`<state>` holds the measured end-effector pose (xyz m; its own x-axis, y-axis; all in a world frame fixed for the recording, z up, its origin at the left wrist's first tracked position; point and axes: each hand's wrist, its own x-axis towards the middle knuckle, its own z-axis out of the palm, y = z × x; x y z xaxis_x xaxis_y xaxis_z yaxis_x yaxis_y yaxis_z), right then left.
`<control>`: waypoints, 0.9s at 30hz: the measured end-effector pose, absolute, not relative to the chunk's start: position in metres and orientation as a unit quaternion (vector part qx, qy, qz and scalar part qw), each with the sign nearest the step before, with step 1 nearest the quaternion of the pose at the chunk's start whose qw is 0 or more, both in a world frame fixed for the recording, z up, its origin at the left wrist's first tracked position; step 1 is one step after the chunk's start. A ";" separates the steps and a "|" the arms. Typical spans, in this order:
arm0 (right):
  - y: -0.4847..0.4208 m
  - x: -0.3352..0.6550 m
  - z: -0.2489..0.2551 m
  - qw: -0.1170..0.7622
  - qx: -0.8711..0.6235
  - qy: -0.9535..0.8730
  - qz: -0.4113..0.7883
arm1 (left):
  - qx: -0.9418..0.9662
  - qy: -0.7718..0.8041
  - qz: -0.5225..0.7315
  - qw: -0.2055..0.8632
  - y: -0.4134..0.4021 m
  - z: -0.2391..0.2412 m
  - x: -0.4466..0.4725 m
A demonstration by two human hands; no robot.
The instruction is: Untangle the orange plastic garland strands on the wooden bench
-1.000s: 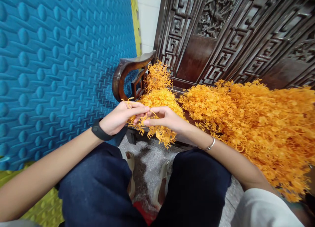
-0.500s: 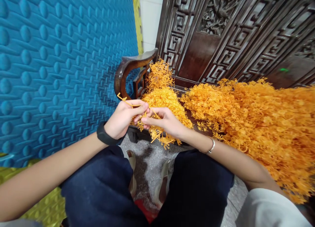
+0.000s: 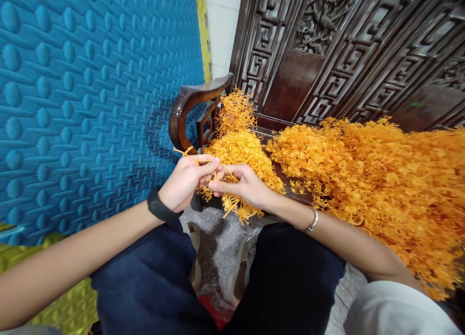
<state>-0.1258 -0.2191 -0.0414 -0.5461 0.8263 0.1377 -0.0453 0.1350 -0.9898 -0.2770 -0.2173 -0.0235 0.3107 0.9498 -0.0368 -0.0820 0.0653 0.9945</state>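
My left hand (image 3: 187, 177) pinches a thin orange plastic sprig (image 3: 189, 154), whose branched end sticks out to the left above the thumb. Close beside it, my right hand (image 3: 247, 184) has thumb and fingertips closed on the other end of the thin orange piece, with the two hands nearly touching. The exact joint between the fingertips is partly hidden. Just beyond and below the hands lies a small heap of orange plastic sprigs (image 3: 243, 148) at the seat's left end, some hanging over its front edge.
A far bigger mound of orange sprigs (image 3: 392, 175) covers the bench to the right. The dark wooden bench has a curved armrest (image 3: 178, 114) and a carved backrest (image 3: 290, 85). A blue textured foam mat (image 3: 90, 107) fills the left side. Grey speckled floor (image 3: 214, 238) shows between my feet.
Both hands have shifted slightly down, still close together on the thin orange piece. The sprig's branched end has tilted a little lower. The heaps look the same.
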 end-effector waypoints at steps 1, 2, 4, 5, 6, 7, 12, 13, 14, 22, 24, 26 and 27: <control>-0.220 -0.126 -0.042 0.364 -0.296 -0.660 0.587 | 0.533 0.404 0.428 0.608 -0.217 -0.023 -0.277; -0.222 -0.128 -0.044 0.351 -0.294 -0.665 0.590 | 0.527 0.404 0.434 0.609 -0.217 -0.022 -0.276; -0.226 -0.132 -0.047 0.308 -0.291 -0.682 0.596 | 0.505 0.403 0.456 0.612 -0.215 -0.019 -0.276; -0.229 -0.134 -0.048 0.287 -0.288 -0.693 0.595 | 0.495 0.399 0.472 0.611 -0.214 -0.017 -0.275; -0.231 -0.136 -0.048 0.274 -0.286 -0.702 0.592 | 0.488 0.393 0.489 0.606 -0.213 -0.015 -0.276; -0.232 -0.137 -0.047 0.272 -0.286 -0.708 0.585 | 0.486 0.386 0.504 0.601 -0.212 -0.014 -0.276; -0.230 -0.131 -0.035 0.336 -0.328 -0.687 0.555 | 0.510 0.372 0.506 0.587 -0.204 -0.013 -0.282; -0.228 -0.128 -0.033 0.348 -0.339 -0.678 0.551 | 0.517 0.371 0.503 0.585 -0.203 -0.014 -0.283; -0.227 -0.125 -0.032 0.359 -0.349 -0.670 0.549 | 0.524 0.370 0.501 0.581 -0.202 -0.015 -0.284; -0.206 -0.118 -0.049 0.500 -0.409 -0.572 0.506 | 0.625 0.331 0.510 0.489 -0.209 -0.018 -0.283; -0.195 -0.118 -0.055 0.543 -0.426 -0.541 0.480 | 0.648 0.327 0.498 0.474 -0.211 -0.020 -0.278; -0.184 -0.116 -0.060 0.571 -0.456 -0.519 0.443 | 0.661 0.323 0.477 0.480 -0.211 -0.024 -0.270; -0.178 -0.115 -0.061 0.576 -0.474 -0.514 0.423 | 0.663 0.322 0.468 0.488 -0.210 -0.026 -0.265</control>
